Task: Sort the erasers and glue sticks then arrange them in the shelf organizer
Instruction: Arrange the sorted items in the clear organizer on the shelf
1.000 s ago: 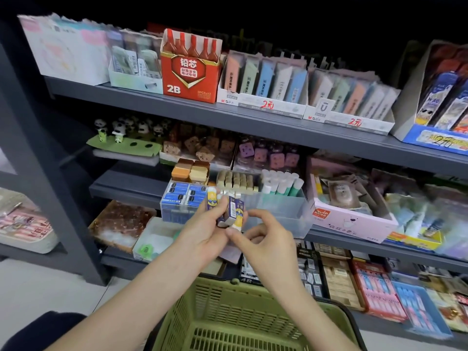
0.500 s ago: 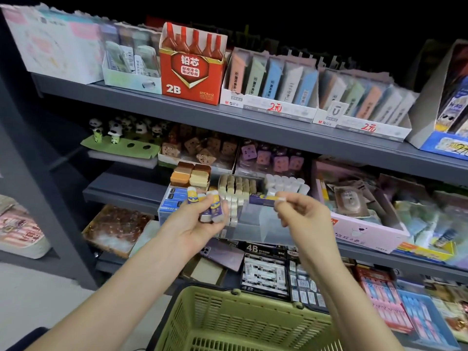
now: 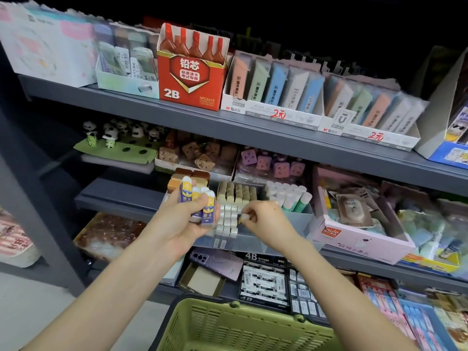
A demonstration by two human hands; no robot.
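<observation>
Sitting lowest, green basket. Clear shelf organizer on middle shelf, glue sticks upright in right compartment. Left hand grips bundle of blue-yellow erasers before organizer's left end. Right hand pinches small white eraser over middle rows.

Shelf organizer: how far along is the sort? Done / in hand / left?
Done: the shelf organizer already holds rows of beige erasers, small white erasers and upright glue sticks. In hand: the left hand grips a bunch of blue-and-yellow erasers; the right hand pinches a small pale piece over the white rows. Left: placing that bunch.
</observation>
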